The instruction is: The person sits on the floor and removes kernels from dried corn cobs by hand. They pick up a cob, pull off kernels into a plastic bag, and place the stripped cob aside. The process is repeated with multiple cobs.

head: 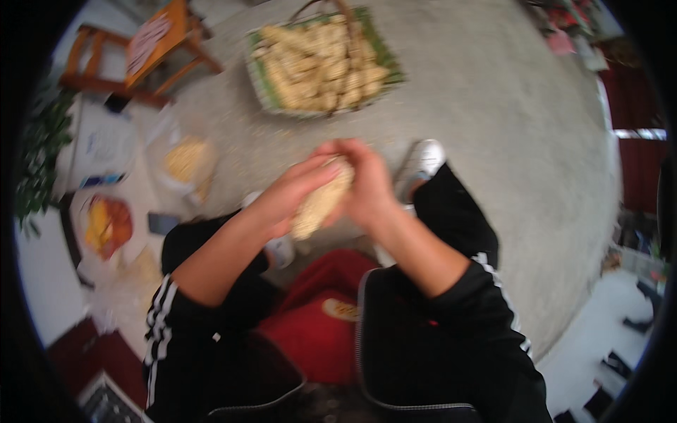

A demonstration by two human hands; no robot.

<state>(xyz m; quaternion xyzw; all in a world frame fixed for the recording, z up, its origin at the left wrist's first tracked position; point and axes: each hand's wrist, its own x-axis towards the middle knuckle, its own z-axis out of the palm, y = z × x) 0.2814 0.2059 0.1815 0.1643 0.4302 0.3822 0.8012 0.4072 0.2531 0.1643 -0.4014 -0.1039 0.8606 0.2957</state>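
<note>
Between my two hands, near the middle of the head view, is a pale yellow corn cob (320,205), tilted with its lower end towards my lap. My left hand (288,195) lies along the cob's left side with the thumb on top. Around its upper and right side curls my right hand (365,177). Some fingers are hidden behind the cob, and both hands are slightly blurred. Beyond them on the floor stands a basket (259,90) with a green lining and an arched handle, filled with many corn cobs (312,63).
At the left, a clear plastic bag (158,143) holds loose corn kernels (185,157). Near it lie a dark phone (163,223) and a red and yellow bag (107,226). A wooden chair (95,58) stands at the upper left. Kernels are scattered on the concrete floor (502,132).
</note>
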